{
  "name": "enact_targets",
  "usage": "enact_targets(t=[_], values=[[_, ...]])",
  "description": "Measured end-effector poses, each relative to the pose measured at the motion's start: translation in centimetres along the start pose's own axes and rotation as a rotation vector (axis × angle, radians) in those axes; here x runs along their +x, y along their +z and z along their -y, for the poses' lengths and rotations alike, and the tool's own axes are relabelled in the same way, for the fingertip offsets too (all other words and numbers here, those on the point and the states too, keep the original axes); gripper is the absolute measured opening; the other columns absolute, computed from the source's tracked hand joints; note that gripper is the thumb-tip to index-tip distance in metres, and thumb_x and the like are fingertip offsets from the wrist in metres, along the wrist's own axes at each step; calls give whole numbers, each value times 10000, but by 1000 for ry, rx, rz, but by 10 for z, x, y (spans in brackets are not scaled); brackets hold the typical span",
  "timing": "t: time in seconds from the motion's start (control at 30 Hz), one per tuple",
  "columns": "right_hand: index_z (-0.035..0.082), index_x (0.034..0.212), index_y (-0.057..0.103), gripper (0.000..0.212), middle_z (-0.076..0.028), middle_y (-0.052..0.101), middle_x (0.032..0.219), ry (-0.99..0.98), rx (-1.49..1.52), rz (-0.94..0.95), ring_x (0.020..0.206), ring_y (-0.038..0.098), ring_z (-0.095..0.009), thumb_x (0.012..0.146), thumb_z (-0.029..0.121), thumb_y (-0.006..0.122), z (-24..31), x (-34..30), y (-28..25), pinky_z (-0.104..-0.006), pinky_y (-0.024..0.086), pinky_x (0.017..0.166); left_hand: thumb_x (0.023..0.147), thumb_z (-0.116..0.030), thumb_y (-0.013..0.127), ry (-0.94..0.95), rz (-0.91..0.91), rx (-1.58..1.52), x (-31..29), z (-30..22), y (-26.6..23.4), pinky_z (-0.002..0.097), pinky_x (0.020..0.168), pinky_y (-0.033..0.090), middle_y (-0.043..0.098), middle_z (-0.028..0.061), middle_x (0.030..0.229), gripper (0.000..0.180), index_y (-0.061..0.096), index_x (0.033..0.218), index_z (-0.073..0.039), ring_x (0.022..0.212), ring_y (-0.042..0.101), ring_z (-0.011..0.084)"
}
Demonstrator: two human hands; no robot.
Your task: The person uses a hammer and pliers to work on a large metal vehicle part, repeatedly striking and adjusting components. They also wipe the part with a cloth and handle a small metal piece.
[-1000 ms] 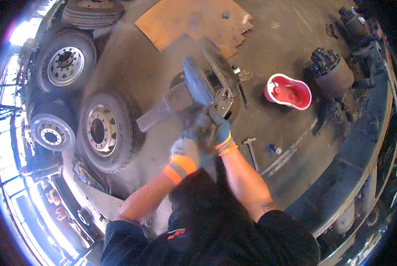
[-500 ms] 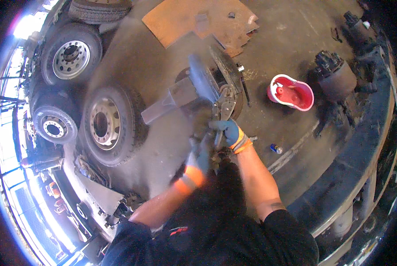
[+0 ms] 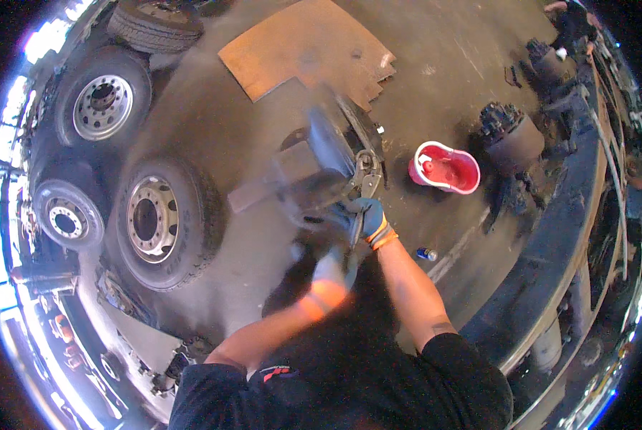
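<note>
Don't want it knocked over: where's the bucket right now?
In the head view, the bucket is beyond and right of the right hand, just left of the drum.

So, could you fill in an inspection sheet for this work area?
Surface: grey floor, pale streaks on it.
Job's things: grey clamp-like tool; blurred blue-grey metal piece next to it, contact unclear.
Clutter: orange-brown sheet, red tub with white rim, blue can.
Left hand: gloved, blurred; grip unclear.
Right hand: gloved, closed on the tool's lower end.
Cables: nothing clearly seen.
Surroundings: wheels left; drum-shaped hub and dark beam right.
</note>
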State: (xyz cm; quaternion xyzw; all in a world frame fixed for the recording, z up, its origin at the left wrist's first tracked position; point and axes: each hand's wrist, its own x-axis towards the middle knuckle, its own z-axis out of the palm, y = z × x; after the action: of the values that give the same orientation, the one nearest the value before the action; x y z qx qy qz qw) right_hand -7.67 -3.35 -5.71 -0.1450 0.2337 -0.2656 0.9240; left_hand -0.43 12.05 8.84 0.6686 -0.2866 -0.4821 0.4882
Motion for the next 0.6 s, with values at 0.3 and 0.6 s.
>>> enact_targets(t=[0.3, 0.6], values=[[-40, 1243, 502, 424, -210, 576, 1206, 112, 174, 24, 1152, 549, -371, 826, 37, 523, 49, -22, 85, -498, 418, 1044, 941, -369, 513, -450, -163, -763, 9, 31, 57, 290, 604, 454, 543, 20, 816, 284, 520, 1039, -103, 686, 527, 169], [25, 1057, 561, 280, -156, 639, 1010, 129, 198, 182, 1039, 610, -312, 808, 130, 632, 44, -14, 74, -479, 505, 946, 730, -539, 702, 268, -386, 701, 21, -43, 29, 408, 973, 414, 431, 239, 1352, 944, 323, 1397, 10, 1172, 490, 369]])
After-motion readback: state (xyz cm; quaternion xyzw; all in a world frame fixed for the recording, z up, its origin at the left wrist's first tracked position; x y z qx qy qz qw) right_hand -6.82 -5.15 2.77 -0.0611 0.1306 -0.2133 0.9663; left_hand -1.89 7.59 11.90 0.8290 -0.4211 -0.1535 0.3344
